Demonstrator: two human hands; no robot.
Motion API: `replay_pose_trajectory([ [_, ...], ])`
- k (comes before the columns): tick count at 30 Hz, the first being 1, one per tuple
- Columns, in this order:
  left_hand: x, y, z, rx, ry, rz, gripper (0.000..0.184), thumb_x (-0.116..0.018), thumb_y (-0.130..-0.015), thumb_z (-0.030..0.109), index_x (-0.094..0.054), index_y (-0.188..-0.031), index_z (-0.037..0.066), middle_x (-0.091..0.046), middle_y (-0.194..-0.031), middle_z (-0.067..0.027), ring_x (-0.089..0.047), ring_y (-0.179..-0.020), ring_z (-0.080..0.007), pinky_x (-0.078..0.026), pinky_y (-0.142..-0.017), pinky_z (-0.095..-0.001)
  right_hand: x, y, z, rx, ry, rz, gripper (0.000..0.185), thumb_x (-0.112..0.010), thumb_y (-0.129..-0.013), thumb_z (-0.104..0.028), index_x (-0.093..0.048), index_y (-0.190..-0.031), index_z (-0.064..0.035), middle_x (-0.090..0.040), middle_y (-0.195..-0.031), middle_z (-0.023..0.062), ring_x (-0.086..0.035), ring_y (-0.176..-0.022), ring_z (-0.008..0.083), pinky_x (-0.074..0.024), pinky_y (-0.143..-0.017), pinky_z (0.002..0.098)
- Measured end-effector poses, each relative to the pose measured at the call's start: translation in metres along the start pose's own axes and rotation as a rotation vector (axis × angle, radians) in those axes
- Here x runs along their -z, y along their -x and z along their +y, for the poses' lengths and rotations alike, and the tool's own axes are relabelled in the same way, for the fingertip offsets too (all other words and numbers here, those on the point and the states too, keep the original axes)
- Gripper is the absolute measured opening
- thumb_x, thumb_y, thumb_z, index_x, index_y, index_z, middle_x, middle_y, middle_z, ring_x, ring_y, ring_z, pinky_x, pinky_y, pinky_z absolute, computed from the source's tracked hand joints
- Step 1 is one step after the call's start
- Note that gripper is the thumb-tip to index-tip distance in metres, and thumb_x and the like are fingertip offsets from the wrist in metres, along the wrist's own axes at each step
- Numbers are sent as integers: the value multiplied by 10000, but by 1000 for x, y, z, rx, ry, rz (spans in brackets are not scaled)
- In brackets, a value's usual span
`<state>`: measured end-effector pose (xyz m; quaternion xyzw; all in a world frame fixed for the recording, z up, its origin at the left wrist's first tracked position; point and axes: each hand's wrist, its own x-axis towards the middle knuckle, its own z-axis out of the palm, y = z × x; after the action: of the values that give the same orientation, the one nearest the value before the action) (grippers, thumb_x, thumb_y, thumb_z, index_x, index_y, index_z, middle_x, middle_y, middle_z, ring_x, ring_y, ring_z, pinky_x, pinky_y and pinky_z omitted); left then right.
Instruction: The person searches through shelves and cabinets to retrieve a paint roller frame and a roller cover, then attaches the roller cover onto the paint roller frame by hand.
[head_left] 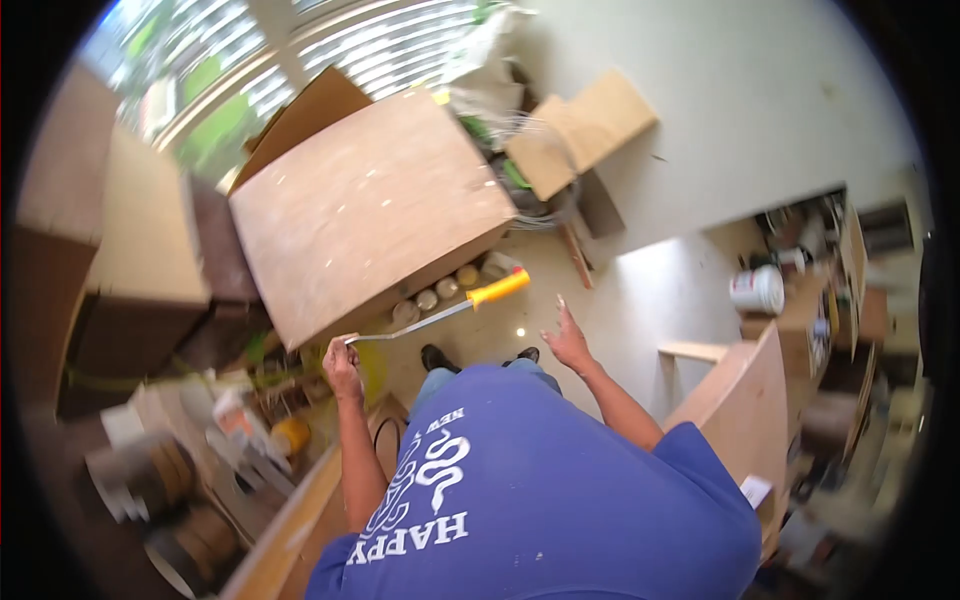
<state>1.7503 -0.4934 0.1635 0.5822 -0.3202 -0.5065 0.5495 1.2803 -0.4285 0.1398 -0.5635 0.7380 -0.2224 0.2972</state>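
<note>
My left hand (345,374) is closed around the far end of a paint roller (425,320), near the left side of the view. Its bent metal rod runs up to the right from my fingers. A yellow handle (499,290) with a red tip points away from my hand. Whether a sleeve sits on the roller end is hidden by my fingers. My right hand (568,340) is raised in the air with its fingers apart, holding nothing. It is close to the handle but not touching it.
A large pinkish board-topped box (370,200) stands ahead, with several round cans or jars (427,299) beside its lower edge. Cardboard boxes (150,225) are at left. Wooden panels (745,395) and a white bucket (758,290) stand at right. A plywood piece (590,125) lies ahead.
</note>
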Motion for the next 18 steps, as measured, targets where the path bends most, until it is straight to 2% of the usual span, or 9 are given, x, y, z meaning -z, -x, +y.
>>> replay_pose_trajectory([
  [2,-44,4,19,-39,-114,-165,335,-494,-1046,295,-684,-940,40,-382,-661,59,-341,-598,-61,-296,-551,-251,19,3,-19,241,105,213,829,-746,-801,-219,-320,-1491,-47,-561,-1361,246,-583,-1202,423,-470,-1023,428],
  [5,-84,4,15,-7,-267,-247,286,-465,-1034,224,-658,-925,43,-422,-682,46,-363,-630,-70,-307,-565,-252,37,16,18,-2,-147,14,779,-787,-755,-228,-427,-1430,-83,-602,-1308,206,-610,-1171,364,-500,-975,402],
  [6,-90,1,6,14,-287,-273,261,-456,-1022,204,-633,-912,47,-461,-722,29,-386,-662,-72,-332,-579,-255,30,24,50,-103,-186,-5,653,-794,-722,-244,-556,-1306,-73,-668,-1179,189,-642,-1110,349,-515,-950,403],
  [7,-111,-2,1,24,-372,-205,257,-458,-1023,213,-622,-906,54,-482,-758,21,-405,-685,-72,-358,-590,-263,66,38,30,-171,-206,-7,533,-774,-715,-230,-630,-1207,-83,-705,-1068,178,-676,-1020,342,-536,-900,405],
  [9,-155,6,8,88,-195,-265,311,-462,-1049,262,-638,-944,29,-476,-748,39,-412,-669,-66,-356,-576,-255,74,63,67,24,-144,195,423,-718,-738,-279,-668,-1124,-112,-714,-992,156,-689,-918,345,-548,-832,417],
  [10,-167,-3,1,28,-375,-409,349,-478,-1056,292,-660,-925,25,-453,-709,52,-408,-641,-62,-341,-560,-250,100,78,63,-123,-173,73,353,-683,-767,-317,-682,-1063,-127,-707,-939,146,-681,-874,354,-537,-779,439],
  [12,-210,3,-14,42,-357,-560,379,-485,-1058,311,-679,-888,33,-450,-667,60,-400,-618,-50,-325,-549,-238,115,102,100,-137,-120,-74,400,-706,-774,-375,-674,-1102,-147,-713,-888,147,-693,-846,343,-535,-760,455],
  [15,-307,49,6,-80,-362,-849,394,-497,-1058,327,-701,-907,26,-496,-654,65,-406,-620,-22,-323,-545,-215,133,143,144,-293,-5,-86,402,-679,-800,-473,-675,-1022,-138,-706,-845,136,-692,-818,340,-531,-735,456],
  [18,-400,107,10,103,-458,-1017,387,-501,-1052,314,-712,-922,17,-502,-667,78,-423,-629,-28,-337,-550,-224,127,179,209,-382,123,-113,465,-631,-835,-595,-702,-958,-152,-714,-901,130,-688,-874,346,-541,-759,479],
])
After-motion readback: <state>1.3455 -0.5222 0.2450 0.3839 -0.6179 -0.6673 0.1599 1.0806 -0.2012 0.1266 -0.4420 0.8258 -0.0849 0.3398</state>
